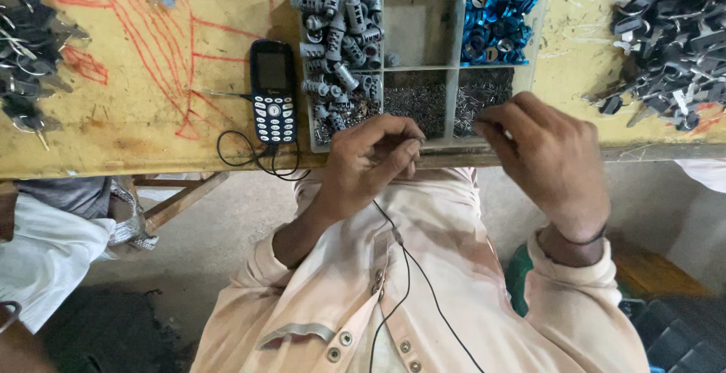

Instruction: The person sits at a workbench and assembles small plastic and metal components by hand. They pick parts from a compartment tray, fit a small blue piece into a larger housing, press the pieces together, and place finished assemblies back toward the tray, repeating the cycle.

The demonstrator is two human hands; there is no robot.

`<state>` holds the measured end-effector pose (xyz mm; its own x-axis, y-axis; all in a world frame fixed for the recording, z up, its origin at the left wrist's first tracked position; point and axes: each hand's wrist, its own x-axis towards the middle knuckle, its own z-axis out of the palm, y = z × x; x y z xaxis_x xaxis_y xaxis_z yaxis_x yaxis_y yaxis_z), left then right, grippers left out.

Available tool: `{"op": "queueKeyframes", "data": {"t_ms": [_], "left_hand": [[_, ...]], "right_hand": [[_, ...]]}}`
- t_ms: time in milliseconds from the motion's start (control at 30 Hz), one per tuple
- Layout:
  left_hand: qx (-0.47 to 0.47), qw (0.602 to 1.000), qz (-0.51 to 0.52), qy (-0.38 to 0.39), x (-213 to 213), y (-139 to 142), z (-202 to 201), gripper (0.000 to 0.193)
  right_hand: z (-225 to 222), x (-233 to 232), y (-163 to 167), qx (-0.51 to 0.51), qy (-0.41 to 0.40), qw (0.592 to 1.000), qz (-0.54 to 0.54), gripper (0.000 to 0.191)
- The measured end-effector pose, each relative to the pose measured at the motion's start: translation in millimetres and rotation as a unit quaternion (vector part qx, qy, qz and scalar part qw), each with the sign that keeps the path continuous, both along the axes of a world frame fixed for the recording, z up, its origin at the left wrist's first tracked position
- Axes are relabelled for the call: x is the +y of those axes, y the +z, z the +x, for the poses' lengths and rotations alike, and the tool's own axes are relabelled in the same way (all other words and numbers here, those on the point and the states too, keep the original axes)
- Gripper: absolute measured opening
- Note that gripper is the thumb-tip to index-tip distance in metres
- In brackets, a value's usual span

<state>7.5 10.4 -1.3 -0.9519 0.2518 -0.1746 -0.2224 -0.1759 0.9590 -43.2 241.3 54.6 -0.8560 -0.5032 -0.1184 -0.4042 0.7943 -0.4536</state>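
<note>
Compartment tray (451, 66), clear plastic, sits at upper centre of frame on a yellow worktable (144, 108) scrawled with red marks. Left section holds grey metal cylinders (338, 36); top right section holds blue rings (495, 17); top middle section nearly bare; two lower sections hold heaps of tiny metal pins (414, 104).

Right hand (548, 157) at the tray's lower right edge, fingers curled, tips pinched over the right pin section; whatever it grips is too small to make out. Left hand (370, 161) at the tray's lower middle edge, fingers folded in toward the thumb; contents cannot be told.

Dark keys (673, 36) piled at upper right, a second key heap (30, 55) at upper left. Keypad phone (273, 89) lies just left of the tray, black cable (249, 157) looping off the table edge.
</note>
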Motion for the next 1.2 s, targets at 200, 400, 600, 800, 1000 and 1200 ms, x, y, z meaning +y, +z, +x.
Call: {"op": "queueKeyframes", "data": {"t_ms": [200, 400, 600, 800, 1000, 1200], "left_hand": [[0.001, 1.000, -0.019, -0.019, 0, -4, -2, 0.015], [0.055, 0.994, -0.091, -0.017, -1, -1, -2, 0.013], [0.086, 0.991, -0.098, 0.002, 7, 1, 1, 0.013], [-0.145, 0.976, 0.159, 0.045, 22, 0, 10, 0.023], [-0.130, 0.976, 0.173, 0.014, 12, -1, 14, 0.022], [-0.058, 0.988, 0.141, 0.033, 16, 4, 12, 0.018]], "right_hand": [[-4, 18, -14, 0.011, -0.009, 0.995, 0.098, 0.013], [2, 20, -21, -0.023, -0.088, 0.996, -0.015, 0.012], [16, 20, -24, -0.231, -0.237, 0.867, -0.372, 0.012], [45, -17, -32, -0.125, -0.167, 0.915, -0.346, 0.014], [51, -15, -40, -0.249, -0.185, 0.832, -0.460, 0.010], [56, -25, -50, -0.195, -0.190, 0.821, -0.502, 0.014]]}}
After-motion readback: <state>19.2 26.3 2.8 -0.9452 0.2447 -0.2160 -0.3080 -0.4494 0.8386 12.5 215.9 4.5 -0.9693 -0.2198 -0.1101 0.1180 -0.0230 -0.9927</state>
